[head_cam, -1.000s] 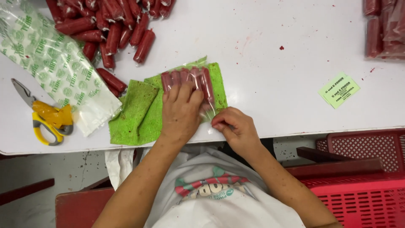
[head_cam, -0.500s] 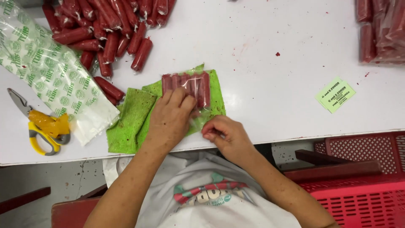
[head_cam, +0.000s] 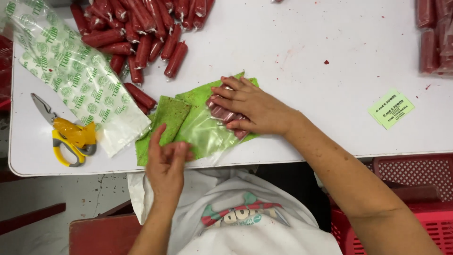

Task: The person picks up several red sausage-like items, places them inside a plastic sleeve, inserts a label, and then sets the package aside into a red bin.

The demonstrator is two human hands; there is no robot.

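Note:
A clear plastic bag (head_cam: 207,130) holding a few red sausages (head_cam: 222,113) lies on green cloths (head_cam: 167,115) at the near edge of the white table (head_cam: 292,61). My right hand (head_cam: 252,106) lies flat over the sausages, fingers spread and pointing left. My left hand (head_cam: 167,158) is at the table's edge, fingers on the bag's open end and the green cloth.
A heap of loose red sausages (head_cam: 141,28) fills the far left. A stack of printed clear bags (head_cam: 71,75) and yellow-handled scissors (head_cam: 66,134) lie at left. A green label (head_cam: 390,109) and packed sausages (head_cam: 434,33) sit right. A red crate (head_cam: 415,212) stands below.
My hands swapped places: the right hand moved up onto the sausages, while the left hand drew back to the bag's near end at the table's edge.

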